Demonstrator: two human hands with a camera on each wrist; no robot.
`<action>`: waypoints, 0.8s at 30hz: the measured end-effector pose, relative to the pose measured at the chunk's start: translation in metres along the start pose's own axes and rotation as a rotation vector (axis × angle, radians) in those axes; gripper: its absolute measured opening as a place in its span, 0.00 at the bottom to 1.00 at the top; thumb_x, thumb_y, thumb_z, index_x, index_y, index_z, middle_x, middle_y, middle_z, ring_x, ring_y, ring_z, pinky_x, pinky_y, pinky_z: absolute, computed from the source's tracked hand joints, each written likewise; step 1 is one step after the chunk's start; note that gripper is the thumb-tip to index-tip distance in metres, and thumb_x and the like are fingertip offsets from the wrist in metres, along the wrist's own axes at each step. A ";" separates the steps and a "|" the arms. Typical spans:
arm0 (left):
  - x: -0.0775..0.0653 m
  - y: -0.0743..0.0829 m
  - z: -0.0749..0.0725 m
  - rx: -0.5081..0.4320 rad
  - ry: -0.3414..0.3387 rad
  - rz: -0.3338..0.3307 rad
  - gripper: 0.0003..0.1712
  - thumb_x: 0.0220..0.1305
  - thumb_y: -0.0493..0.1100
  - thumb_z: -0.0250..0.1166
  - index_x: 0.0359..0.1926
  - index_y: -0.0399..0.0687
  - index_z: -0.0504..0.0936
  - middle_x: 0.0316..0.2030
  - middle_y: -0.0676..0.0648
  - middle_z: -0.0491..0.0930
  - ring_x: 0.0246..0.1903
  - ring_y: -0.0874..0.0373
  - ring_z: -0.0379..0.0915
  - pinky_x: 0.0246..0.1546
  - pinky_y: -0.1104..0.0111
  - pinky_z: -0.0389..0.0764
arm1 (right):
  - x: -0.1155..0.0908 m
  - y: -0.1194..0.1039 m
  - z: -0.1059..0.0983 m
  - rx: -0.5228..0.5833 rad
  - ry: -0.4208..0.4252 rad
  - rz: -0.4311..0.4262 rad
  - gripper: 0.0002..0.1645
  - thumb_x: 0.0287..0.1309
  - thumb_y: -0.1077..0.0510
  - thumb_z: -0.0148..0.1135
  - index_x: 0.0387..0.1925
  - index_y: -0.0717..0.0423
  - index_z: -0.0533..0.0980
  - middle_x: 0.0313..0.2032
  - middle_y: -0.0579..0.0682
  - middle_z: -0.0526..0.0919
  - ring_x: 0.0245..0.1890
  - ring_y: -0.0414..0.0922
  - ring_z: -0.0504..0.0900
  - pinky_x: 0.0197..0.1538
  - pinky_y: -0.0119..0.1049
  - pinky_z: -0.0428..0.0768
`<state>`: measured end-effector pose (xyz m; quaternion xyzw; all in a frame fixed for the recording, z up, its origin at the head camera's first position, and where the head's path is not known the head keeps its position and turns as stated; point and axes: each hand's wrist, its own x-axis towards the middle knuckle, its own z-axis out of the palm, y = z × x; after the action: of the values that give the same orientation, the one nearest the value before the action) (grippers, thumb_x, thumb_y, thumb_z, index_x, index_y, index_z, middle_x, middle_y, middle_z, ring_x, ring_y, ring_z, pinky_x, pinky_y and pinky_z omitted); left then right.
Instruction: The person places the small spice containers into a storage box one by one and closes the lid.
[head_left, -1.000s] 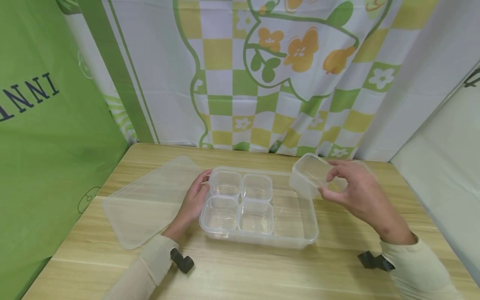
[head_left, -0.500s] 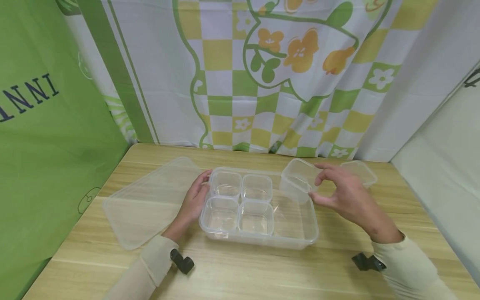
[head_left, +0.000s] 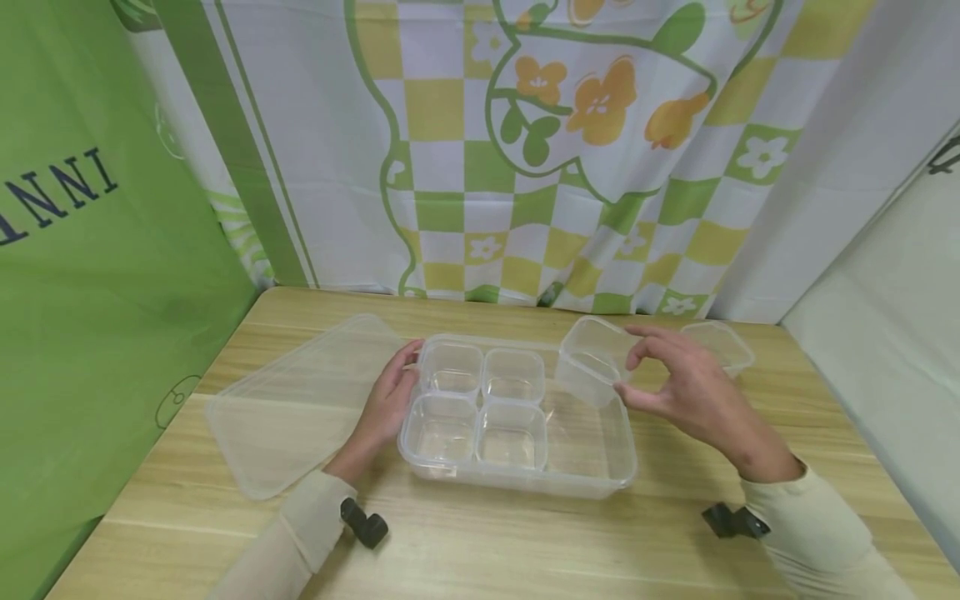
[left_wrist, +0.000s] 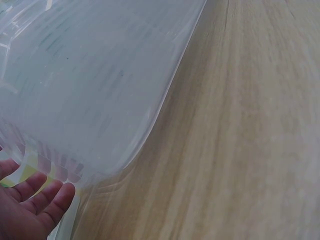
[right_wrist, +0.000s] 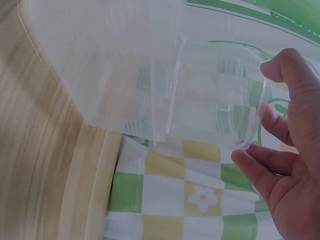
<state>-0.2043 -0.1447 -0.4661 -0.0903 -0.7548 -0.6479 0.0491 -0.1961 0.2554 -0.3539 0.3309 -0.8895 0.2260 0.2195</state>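
My right hand [head_left: 690, 383] pinches the rim of a small clear plastic container [head_left: 588, 367], thumb on one side and fingers on the other. This container is tilted over the back right part of a large clear box [head_left: 517, 477]. In the right wrist view the container [right_wrist: 215, 95] overlaps the box's side. Several matching small containers [head_left: 513, 433] stand upright in the left half of the box, with nothing in them. Against the box's left end my left hand [head_left: 388, 392] rests; in the left wrist view its nearly straight fingers [left_wrist: 60, 200] touch the box's corner.
A flat translucent lid [head_left: 292, 408] lies on the wooden table [head_left: 480, 542], left of the box. Another small container [head_left: 723, 342] sits at the back right, partly behind my right hand. A patterned curtain [head_left: 495, 167] hangs along the table's back edge.
My right hand has moved left with the small container, bringing it further over the box, and has almost stopped. The container behind it is more visible. My left hand stays put.
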 end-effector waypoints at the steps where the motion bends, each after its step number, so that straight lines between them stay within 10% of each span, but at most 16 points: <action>1: 0.000 0.000 0.000 0.002 0.001 -0.002 0.27 0.80 0.38 0.46 0.76 0.44 0.65 0.61 0.33 0.71 0.54 0.34 0.74 0.52 0.54 0.79 | 0.000 0.000 0.000 0.001 -0.001 -0.001 0.18 0.43 0.57 0.79 0.30 0.46 0.74 0.57 0.60 0.82 0.55 0.64 0.80 0.52 0.62 0.76; 24: 0.000 -0.001 0.001 -0.006 0.004 0.027 0.26 0.80 0.36 0.45 0.75 0.42 0.65 0.61 0.33 0.71 0.55 0.35 0.73 0.51 0.58 0.79 | -0.002 0.011 0.018 0.052 -0.018 -0.055 0.17 0.41 0.58 0.78 0.30 0.50 0.76 0.56 0.62 0.83 0.55 0.65 0.79 0.55 0.64 0.74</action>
<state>-0.2045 -0.1437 -0.4671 -0.0991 -0.7516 -0.6495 0.0592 -0.2072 0.2541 -0.3725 0.3631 -0.8757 0.2402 0.2091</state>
